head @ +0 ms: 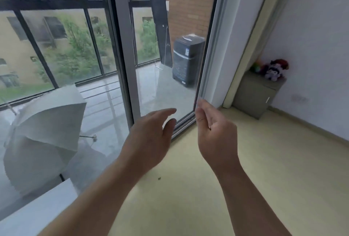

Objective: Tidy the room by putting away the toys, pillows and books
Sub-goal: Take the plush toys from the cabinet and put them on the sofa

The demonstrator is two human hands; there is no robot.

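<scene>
**At the sliding door, toys way over on the far right**

By the sliding door (205,77), the left hand (149,137) is spread open and holds nothing. The right hand (215,133) has its fingers curled at the door's edge, and I can't tell if they grip it. The plush toys (273,71) sit on the grey cabinet (253,96). I'd turn right, walk over, and scoop them up by the bodies.
</scene>
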